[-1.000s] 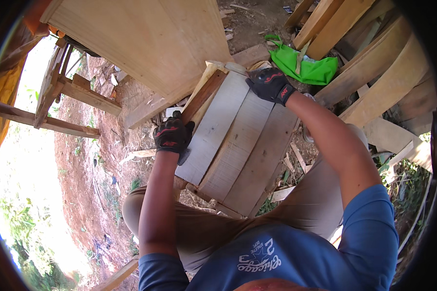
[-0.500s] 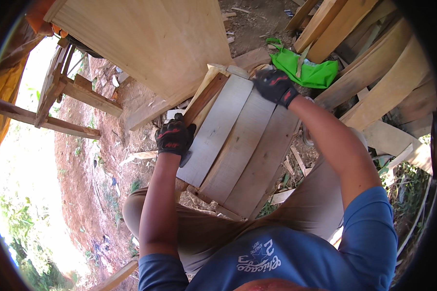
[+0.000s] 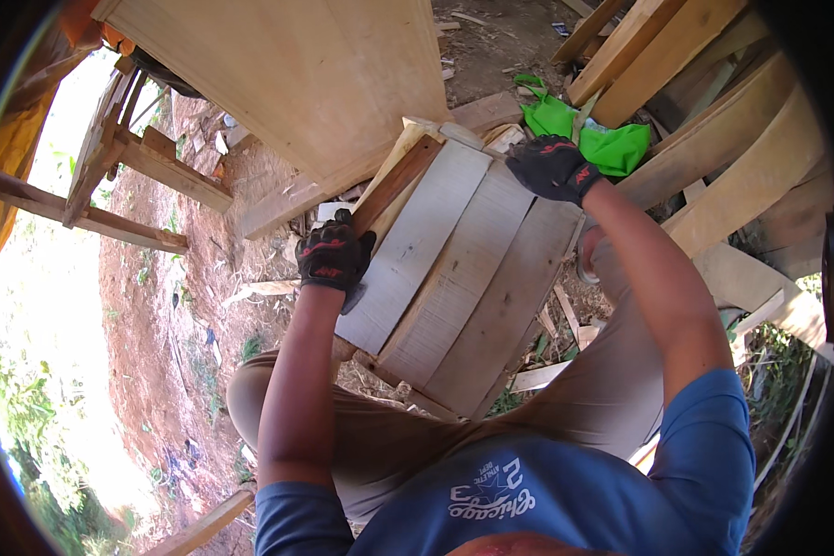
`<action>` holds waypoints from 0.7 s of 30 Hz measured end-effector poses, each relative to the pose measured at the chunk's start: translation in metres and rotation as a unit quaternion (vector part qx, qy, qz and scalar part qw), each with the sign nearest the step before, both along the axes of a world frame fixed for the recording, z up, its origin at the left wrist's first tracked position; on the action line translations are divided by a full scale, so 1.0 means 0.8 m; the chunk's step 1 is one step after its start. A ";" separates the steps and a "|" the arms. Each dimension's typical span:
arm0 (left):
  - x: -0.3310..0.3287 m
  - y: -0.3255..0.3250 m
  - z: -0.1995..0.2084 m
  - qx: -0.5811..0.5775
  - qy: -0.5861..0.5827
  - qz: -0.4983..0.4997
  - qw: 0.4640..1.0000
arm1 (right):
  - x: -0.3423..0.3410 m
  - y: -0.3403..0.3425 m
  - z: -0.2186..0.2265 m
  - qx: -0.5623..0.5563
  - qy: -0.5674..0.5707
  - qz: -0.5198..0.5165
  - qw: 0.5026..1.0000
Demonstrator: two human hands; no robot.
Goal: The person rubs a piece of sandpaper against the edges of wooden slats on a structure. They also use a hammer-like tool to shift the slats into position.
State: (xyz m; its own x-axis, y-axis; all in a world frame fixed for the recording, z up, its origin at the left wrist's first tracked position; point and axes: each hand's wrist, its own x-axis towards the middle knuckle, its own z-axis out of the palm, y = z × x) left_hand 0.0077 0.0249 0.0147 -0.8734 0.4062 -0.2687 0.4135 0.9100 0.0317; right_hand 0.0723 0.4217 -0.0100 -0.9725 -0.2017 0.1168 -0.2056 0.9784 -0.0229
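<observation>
Three weathered boards lie side by side as a slanted top between my knees: a pale grey board (image 3: 423, 236), a middle board (image 3: 463, 278) and a browner board (image 3: 510, 301). My left hand (image 3: 332, 257), in a black and red glove, is closed beside the pale board's left edge. A grey edge of something shows below its palm; what it holds I cannot make out. My right hand (image 3: 553, 169), gloved alike, is closed at the far end of the boards. Its fingertips are hidden, and so is anything in them. A dark brown wood strip (image 3: 398, 185) runs along the left side.
A large plywood panel (image 3: 287, 74) stands just beyond the boards. At the far right lie a bright green bag (image 3: 612, 146) and several long planks (image 3: 713, 153). A wooden frame (image 3: 171, 176) is at left. Wood scraps cover the ground.
My right hand has shifted right and slightly nearer along the far end, uncovering more of the middle board. My left hand stays in about the same place.
</observation>
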 end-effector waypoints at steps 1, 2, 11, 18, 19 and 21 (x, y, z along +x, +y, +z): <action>-0.001 0.000 -0.001 0.001 0.001 0.003 1.000 | 0.000 0.004 -0.002 0.015 -0.018 -0.007 1.000; -0.002 -0.001 -0.003 -0.001 0.002 0.004 1.000 | 0.004 0.001 0.005 0.027 -0.036 -0.016 0.999; 0.022 0.058 0.022 0.015 0.072 0.046 0.996 | 0.017 0.030 0.036 0.093 -0.019 0.061 0.994; 0.040 0.098 -0.026 0.195 0.265 -0.166 0.929 | 0.000 0.077 0.096 0.038 0.112 0.080 0.990; 0.043 0.106 -0.030 0.226 0.226 -0.174 0.931 | 0.004 0.064 0.106 -0.017 0.098 0.008 0.995; 0.057 0.145 -0.023 0.222 0.182 -0.168 0.943 | 0.000 0.076 0.097 -0.061 0.070 -0.005 0.996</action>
State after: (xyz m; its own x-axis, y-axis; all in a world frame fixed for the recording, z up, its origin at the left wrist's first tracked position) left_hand 0.0534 0.1405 -0.0038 -0.6760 0.6787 0.2871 0.7339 0.6552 0.1791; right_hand 0.0721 0.4822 0.0679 -0.9466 -0.1678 0.2752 -0.2055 0.9720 -0.1141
